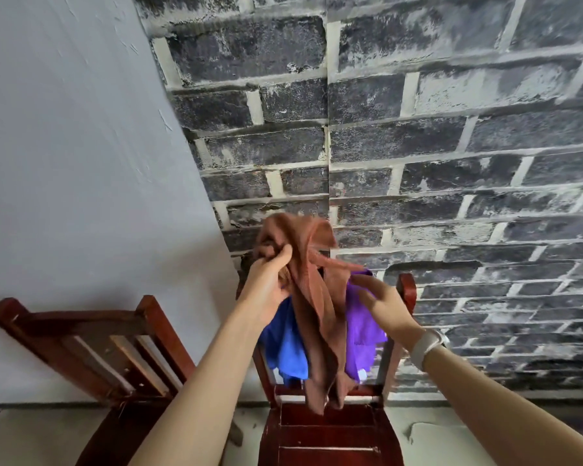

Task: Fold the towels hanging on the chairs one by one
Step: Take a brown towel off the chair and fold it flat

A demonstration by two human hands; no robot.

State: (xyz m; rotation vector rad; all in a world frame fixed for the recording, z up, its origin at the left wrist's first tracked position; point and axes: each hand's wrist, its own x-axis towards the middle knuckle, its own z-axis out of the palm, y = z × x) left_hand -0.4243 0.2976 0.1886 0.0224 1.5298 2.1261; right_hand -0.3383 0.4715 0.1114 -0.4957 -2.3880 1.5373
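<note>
Our left hand (pixel 270 277) grips the brown towel (pixel 312 307) bunched at its top, above the chair (pixel 323 428); it hangs long-axis down. Our right hand (pixel 381 304), fingers open and empty, sits just right of it, nearest the loose edge.

Left hand (pixel 266 280) bunching brown towel (pixel 317 314) (raised), right hand (pixel 384 304) open beside purple towel (pixel 360 324), chair (pixel 323 432) below

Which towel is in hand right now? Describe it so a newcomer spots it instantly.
Start at the red wooden chair against the brick wall. Three towels are at its backrest; the brown towel is gripped by the left hand, bunched up between the blue towel and purple towel.
</note>
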